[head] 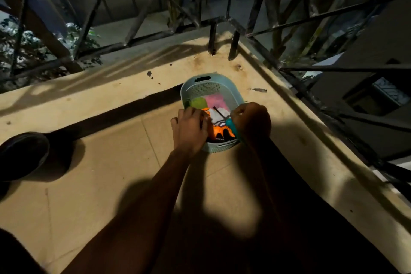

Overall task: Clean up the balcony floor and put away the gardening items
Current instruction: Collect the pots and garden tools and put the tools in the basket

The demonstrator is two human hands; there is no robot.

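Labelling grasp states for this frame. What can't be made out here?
1. Head view: fingertips of the left hand reach into the basket over the orange item; the hand's back hides any grip.
2. The right hand is curled and in shadow; whether it holds the teal tool is unclear.
3. The basket's near contents are covered by both hands.
4. A dark round object is cut off by the left edge and unlit.
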